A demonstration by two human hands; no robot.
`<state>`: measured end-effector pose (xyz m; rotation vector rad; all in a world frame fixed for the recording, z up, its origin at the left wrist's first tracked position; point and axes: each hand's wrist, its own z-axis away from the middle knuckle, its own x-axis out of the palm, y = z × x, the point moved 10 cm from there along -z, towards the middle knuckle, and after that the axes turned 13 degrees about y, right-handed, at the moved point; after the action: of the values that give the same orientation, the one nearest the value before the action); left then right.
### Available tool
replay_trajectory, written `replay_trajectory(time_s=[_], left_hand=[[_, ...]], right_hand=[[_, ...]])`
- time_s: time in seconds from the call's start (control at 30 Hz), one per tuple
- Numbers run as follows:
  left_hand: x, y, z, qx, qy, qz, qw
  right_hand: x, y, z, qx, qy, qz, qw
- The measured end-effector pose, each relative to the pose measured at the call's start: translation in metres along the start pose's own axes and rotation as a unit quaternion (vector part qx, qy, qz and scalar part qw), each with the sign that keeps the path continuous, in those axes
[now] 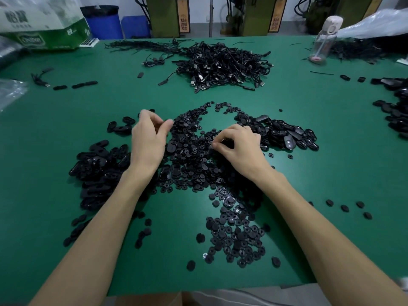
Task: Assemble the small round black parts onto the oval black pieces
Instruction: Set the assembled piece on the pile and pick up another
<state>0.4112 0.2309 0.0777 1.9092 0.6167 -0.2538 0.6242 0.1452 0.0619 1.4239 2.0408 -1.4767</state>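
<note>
A wide heap of small round black parts [192, 155] covers the middle of the green table [66, 120], and a second patch of them [236, 237] lies nearer to me. Oval black pieces are piled at the left [99, 168] and at the right [287, 133]. My left hand [150, 140] hovers over the left edge of the round parts, slightly blurred, with loosely curled fingers and nothing visible between them and the thumb. My right hand [238, 146] is down in the heap, its curled fingertips pinching a small black part; what lies under the palm is hidden.
A tangle of black USB cables [220, 67] sits at the back centre. A clear water bottle [324, 38] stands at the back right, more oval pieces [397, 111] lie at the right edge, and a green-and-white pack [44, 29] rests at the back left.
</note>
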Motion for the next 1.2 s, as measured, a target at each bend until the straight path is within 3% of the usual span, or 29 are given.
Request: replay_trajectory(time_s=[0.1,0.2,0.3,0.5,0.7,0.97,1.2], left_hand=[[0.018,0.002,0.013,-0.13,-0.062,0.249,0.958],[0.042,0.007,0.03,-0.171,-0.135,0.307,0.927],[0.052,0.007,0.039,-0.197,-0.153,0.325,0.912],[0.041,0.005,0.031,-0.142,-0.113,0.254,0.95],[0.004,-0.01,-0.001,-0.069,0.009,0.117,0.991],[-0.004,-0.022,-0.009,-0.033,0.035,-0.011,0.999],[-0.011,-0.007,-0.005,0.003,0.048,0.019,0.999]], right_hand=[[-0.003,0.0,-0.001,-0.001,0.015,0.002,1.0],[-0.002,0.002,-0.002,-0.009,0.01,0.022,1.0],[0.002,0.001,-0.002,-0.016,-0.007,0.052,0.998],[0.002,0.002,-0.003,-0.015,-0.003,0.059,0.998],[0.002,0.003,-0.002,-0.012,-0.002,0.051,0.999],[0.002,0.001,-0.001,-0.011,-0.007,0.049,0.999],[0.001,-0.002,-0.001,-0.014,-0.004,0.043,0.999]])
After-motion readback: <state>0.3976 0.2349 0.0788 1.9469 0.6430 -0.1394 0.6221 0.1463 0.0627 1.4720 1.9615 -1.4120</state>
